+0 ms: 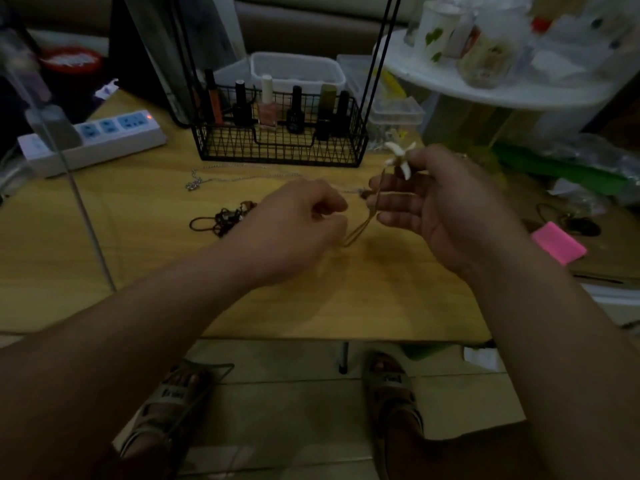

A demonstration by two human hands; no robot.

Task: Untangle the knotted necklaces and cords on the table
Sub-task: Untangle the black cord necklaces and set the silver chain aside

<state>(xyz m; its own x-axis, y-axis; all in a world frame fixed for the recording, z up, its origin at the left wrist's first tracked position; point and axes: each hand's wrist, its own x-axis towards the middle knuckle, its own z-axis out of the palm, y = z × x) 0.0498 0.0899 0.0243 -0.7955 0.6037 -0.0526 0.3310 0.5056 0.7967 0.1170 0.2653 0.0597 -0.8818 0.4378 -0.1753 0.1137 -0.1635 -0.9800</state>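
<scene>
Above the wooden table (138, 237), my left hand (294, 230) pinches a tan cord (360, 230) that loops down from its fingers. My right hand (446, 206) holds the cord's upper end, where a white flower-shaped pendant (400, 157) sticks up between thumb and fingers. The cord runs stretched between both hands. A dark knotted cord bundle (221, 220) lies on the table left of my left hand. Further back, a thin silver chain (221, 176) stretches along the table in front of the basket.
A black wire basket (280, 147) with nail polish bottles stands at the back. A white power strip (93, 140) sits at back left. A pink pad (557, 242) and another dark cord (571, 220) are at the right. A white round shelf (485, 84) holds jars.
</scene>
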